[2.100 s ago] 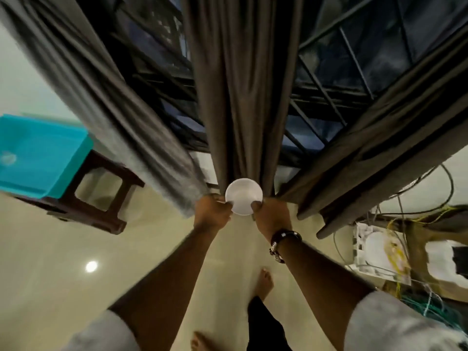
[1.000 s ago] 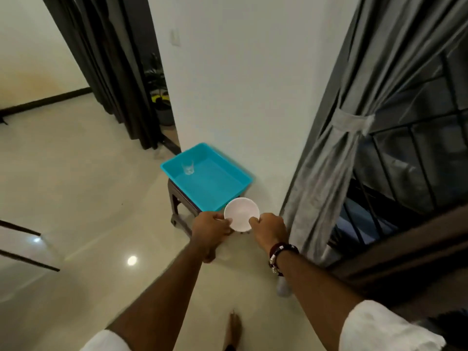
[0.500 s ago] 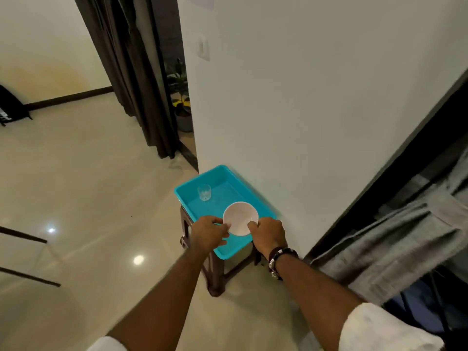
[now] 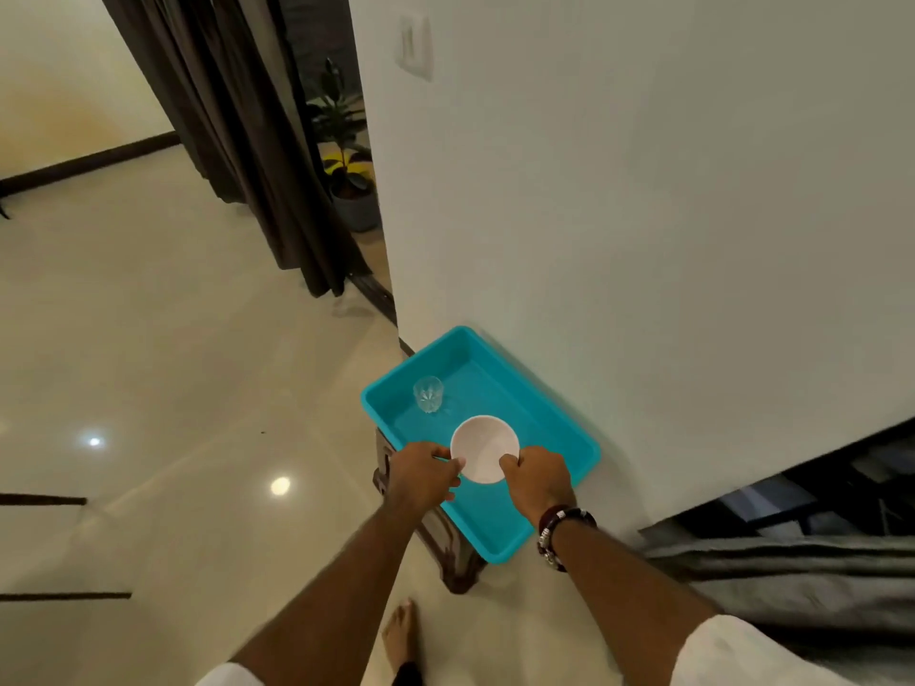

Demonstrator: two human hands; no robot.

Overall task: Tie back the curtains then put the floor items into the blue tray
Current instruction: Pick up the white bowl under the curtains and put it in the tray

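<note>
Both the left hand [image 4: 423, 470] and right hand [image 4: 537, 475] grip a white bowl [image 4: 485, 448] over the blue tray's [image 4: 584, 450] near edge, beside a glass [image 4: 428, 393], ready for lowering.

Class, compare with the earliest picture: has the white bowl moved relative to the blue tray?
Yes. The white bowl, held by both hands, was by the curtains, right of the blue tray; now it is over the tray, near the glass.
</note>
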